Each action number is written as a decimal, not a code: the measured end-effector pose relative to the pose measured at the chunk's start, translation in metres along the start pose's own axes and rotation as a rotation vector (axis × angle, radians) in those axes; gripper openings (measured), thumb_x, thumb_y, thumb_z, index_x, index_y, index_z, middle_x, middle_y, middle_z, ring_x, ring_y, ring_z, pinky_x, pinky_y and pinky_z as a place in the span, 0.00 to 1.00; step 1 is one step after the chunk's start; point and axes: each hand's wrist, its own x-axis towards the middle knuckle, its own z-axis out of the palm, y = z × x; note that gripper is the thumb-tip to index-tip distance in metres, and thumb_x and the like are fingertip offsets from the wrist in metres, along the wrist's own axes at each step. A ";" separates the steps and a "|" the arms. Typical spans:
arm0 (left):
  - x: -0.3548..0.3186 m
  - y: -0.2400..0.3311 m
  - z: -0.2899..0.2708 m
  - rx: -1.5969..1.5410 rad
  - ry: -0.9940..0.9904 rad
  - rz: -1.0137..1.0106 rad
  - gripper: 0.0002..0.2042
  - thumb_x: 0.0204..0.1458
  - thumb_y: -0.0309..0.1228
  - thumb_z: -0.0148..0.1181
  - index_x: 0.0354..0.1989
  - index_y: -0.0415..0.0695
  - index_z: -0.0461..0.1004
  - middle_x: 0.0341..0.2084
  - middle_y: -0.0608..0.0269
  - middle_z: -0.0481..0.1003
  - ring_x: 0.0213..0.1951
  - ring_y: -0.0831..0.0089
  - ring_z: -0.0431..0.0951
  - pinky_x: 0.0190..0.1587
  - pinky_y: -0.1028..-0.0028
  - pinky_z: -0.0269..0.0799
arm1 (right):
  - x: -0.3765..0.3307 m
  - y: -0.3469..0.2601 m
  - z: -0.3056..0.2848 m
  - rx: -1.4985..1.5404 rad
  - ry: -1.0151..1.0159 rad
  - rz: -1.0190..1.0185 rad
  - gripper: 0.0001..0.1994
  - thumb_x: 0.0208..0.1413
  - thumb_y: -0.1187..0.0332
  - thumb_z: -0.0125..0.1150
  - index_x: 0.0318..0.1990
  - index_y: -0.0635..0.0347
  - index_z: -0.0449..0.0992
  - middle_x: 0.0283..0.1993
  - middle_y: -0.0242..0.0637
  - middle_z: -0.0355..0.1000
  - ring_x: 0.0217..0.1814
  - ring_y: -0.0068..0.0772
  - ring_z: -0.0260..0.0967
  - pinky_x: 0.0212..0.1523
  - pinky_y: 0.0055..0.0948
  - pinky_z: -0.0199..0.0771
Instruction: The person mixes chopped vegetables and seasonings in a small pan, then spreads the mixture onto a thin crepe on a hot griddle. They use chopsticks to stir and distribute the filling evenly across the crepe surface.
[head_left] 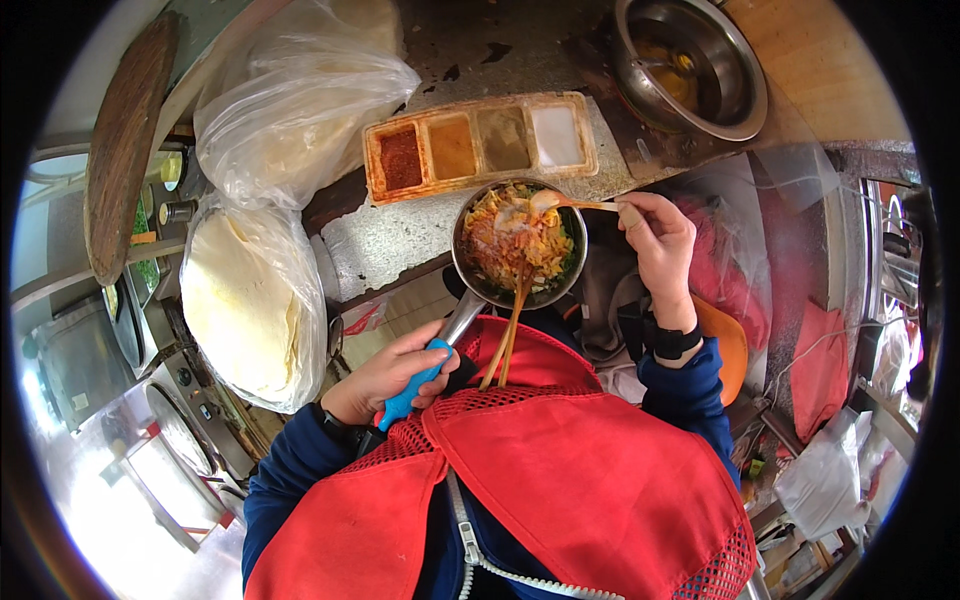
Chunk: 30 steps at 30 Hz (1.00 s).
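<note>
My left hand (405, 368) is closed round the blue handle of a metal saucepan (463, 318). Inside the pan lies a chopped food mix (510, 240), yellow and orange with some green at the edge and pale and reddish powder on top. Wooden chopsticks (512, 335) lean in the pan, their upper ends against the red apron. Pinched in my right hand (657, 240) is a small spoon (580, 203), its bowl over the right side of the food. Just beyond the pan sits a seasoning box (480, 185) with several compartments: red, orange-brown, greyish-brown and white powders.
A metal bowl (745, 100) holding yellowish liquid and a utensil stands at the far right. To the left are flat round dough sheets (240, 310) in a plastic bag, with another bag (300, 100) behind. A long wooden board (128, 140) stands at far left.
</note>
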 end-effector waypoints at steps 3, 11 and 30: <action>0.001 0.000 -0.001 -0.007 -0.020 -0.005 0.27 0.61 0.27 0.45 0.67 0.46 0.45 0.34 0.65 0.63 0.22 0.83 0.61 0.19 0.85 0.61 | -0.001 0.004 0.001 -0.072 0.024 -0.073 0.06 0.54 0.78 0.60 0.39 0.68 0.76 0.29 0.30 0.73 0.29 0.15 0.67 0.31 0.14 0.66; 0.002 0.002 -0.001 0.037 0.016 0.005 0.27 0.61 0.28 0.46 0.67 0.46 0.44 0.34 0.65 0.63 0.22 0.82 0.61 0.19 0.85 0.61 | 0.023 0.025 0.007 0.385 0.175 0.261 0.06 0.57 0.74 0.58 0.38 0.69 0.76 0.25 0.28 0.69 0.22 0.12 0.58 0.18 0.14 0.53; 0.054 0.037 0.014 0.070 -0.118 -0.129 0.18 0.61 0.29 0.46 0.59 0.49 0.56 0.32 0.66 0.64 0.22 0.82 0.61 0.19 0.82 0.57 | 0.202 -0.025 -0.060 -1.219 -0.121 -0.391 0.13 0.49 0.71 0.56 0.43 0.50 0.79 0.45 0.41 0.75 0.49 0.46 0.71 0.48 0.39 0.72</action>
